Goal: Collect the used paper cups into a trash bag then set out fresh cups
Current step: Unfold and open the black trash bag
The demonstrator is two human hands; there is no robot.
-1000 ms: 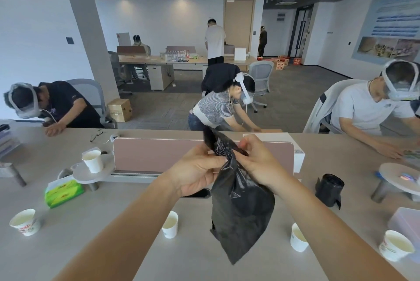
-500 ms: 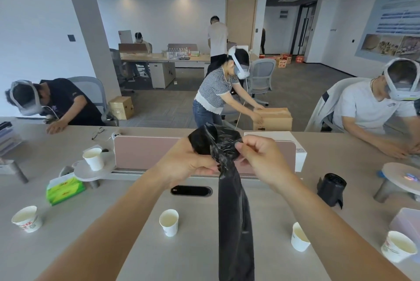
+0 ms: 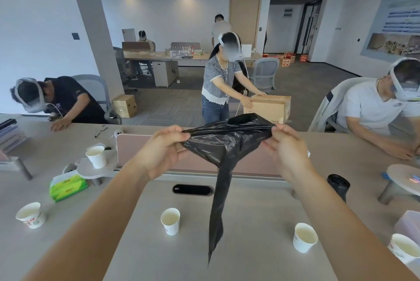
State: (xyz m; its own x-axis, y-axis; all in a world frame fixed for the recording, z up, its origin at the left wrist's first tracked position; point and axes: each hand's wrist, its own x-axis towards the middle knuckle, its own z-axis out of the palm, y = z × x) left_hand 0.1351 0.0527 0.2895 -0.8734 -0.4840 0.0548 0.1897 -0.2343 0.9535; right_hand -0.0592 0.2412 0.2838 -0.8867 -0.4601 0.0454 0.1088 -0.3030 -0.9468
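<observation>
A black trash bag (image 3: 223, 144) hangs in the air above the desk, its top edge stretched wide between my hands. My left hand (image 3: 162, 151) pinches the left end of that edge, and my right hand (image 3: 285, 149) pinches the right end. The bag's lower part dangles as a thin twisted strip down to the desk. Several white paper cups stand on the desk: one at the middle front (image 3: 170, 220), one at the right front (image 3: 304, 237), one at the far right edge (image 3: 403, 247), one at the far left (image 3: 30, 214), and one on a small round stand (image 3: 96, 156).
A green tissue pack (image 3: 68, 186) lies at the left. A black roll of bags (image 3: 338, 186) stands at the right, beside a round stand (image 3: 403, 178). A pink divider panel (image 3: 131, 149) runs across the desk (image 3: 250, 224). People sit at both sides, and one stands behind with a cardboard box (image 3: 270, 108).
My hands have drawn apart, and the bag's bunched top has spread into a wide, taut edge. The person behind the divider has straightened up at the cardboard box.
</observation>
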